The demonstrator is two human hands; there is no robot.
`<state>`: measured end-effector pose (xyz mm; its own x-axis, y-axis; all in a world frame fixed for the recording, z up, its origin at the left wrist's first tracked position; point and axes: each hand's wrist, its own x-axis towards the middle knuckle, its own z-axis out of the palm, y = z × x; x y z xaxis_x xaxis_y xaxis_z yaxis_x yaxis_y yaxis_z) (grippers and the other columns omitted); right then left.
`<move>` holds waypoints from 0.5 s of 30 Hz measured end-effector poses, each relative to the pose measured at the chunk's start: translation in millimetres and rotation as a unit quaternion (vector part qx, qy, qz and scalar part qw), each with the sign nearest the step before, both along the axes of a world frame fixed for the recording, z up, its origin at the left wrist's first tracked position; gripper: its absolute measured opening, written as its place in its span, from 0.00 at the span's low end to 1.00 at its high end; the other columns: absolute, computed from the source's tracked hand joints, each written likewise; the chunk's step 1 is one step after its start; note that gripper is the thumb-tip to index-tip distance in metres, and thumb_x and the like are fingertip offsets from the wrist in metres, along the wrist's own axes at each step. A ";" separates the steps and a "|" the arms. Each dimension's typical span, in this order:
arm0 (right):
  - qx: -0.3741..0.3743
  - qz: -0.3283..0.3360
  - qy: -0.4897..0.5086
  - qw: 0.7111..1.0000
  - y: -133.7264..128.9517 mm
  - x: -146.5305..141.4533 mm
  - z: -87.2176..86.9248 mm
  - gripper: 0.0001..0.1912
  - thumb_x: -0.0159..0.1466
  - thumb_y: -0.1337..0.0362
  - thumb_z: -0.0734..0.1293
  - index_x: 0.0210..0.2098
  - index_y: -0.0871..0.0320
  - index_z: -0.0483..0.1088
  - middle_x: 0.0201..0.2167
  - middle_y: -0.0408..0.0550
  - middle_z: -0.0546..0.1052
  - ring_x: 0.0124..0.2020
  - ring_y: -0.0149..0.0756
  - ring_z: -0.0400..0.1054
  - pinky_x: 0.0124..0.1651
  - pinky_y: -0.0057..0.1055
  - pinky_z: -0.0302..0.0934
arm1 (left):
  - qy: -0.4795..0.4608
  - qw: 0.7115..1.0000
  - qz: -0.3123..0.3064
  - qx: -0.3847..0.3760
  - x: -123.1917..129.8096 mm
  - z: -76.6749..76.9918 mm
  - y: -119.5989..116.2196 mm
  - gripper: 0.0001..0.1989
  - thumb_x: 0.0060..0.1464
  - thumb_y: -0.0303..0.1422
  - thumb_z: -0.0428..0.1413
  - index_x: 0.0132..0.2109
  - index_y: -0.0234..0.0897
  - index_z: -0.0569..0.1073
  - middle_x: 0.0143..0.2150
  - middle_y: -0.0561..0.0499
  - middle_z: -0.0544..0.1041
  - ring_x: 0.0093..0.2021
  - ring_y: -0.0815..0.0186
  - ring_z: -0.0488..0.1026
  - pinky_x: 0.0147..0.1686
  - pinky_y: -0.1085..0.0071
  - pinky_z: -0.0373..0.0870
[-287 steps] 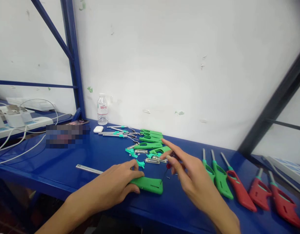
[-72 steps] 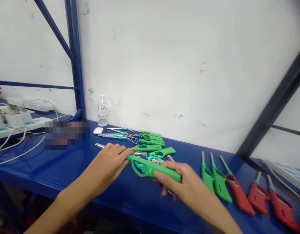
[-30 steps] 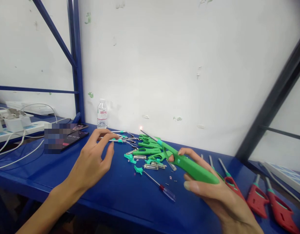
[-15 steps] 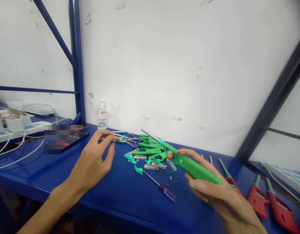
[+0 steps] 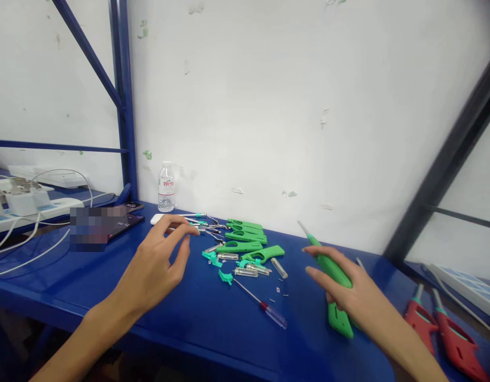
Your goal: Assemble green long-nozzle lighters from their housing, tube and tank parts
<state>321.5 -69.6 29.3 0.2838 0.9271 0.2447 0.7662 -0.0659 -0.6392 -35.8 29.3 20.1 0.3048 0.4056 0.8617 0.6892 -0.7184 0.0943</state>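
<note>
Pointing up and leftward, the green lighter (image 5: 334,270) is raised above the worktop (image 5: 224,339), grasped between the thumb and fingers of the right grip (image 5: 362,294), with the butt of another lighter (image 5: 340,322) lying just below that grip and red lighters (image 5: 460,337) to its right. Left of it, a screwdriver (image 5: 275,315), clear canisters (image 5: 247,272) and green shells (image 5: 247,247) lie spread between the two grips. Released and half curled, the left grip (image 5: 159,257) hovers by metal tubes (image 5: 196,215), a water bottle (image 5: 166,187) standing beyond it and phones (image 5: 125,225) to its left.
</note>
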 end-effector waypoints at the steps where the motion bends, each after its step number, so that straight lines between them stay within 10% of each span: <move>1: -0.012 -0.015 -0.036 0.999 2.6 4.0 -4.7 0.30 0.67 0.39 0.63 0.61 0.46 0.74 0.46 0.52 0.82 0.38 0.52 0.78 0.45 0.45 0.70 | 0.000 1.000 -0.002 -0.001 0.4 -0.3 0.5 0.12 0.75 0.28 0.48 0.51 0.40 0.76 0.53 0.47 0.72 0.53 0.62 0.75 0.55 0.66 0.69; 8: -0.110 -0.041 -0.137 0.984 19.4 17.4 -37.7 0.18 0.65 0.47 0.69 0.46 0.52 0.78 0.46 0.58 0.81 0.48 0.59 0.80 0.57 0.52 0.67 | 0.010 1.000 -0.021 -0.016 2.1 -4.6 1.9 0.12 0.74 0.28 0.48 0.51 0.41 0.76 0.54 0.48 0.72 0.53 0.61 0.76 0.53 0.64 0.69; 15: -0.174 -0.052 -0.189 0.965 24.6 19.3 -44.3 0.29 0.63 0.46 0.76 0.59 0.51 0.79 0.58 0.61 0.78 0.55 0.60 0.79 0.57 0.49 0.69 | 0.018 0.997 -0.049 -0.048 12.3 -12.8 -1.8 0.12 0.75 0.28 0.47 0.50 0.42 0.75 0.53 0.47 0.72 0.52 0.60 0.75 0.55 0.61 0.70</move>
<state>340.9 -45.0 -15.0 0.3309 0.9433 0.0278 0.9179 -0.3148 -0.2415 -23.6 27.5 7.3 0.3782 0.4525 0.8076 0.6197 -0.7718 0.1423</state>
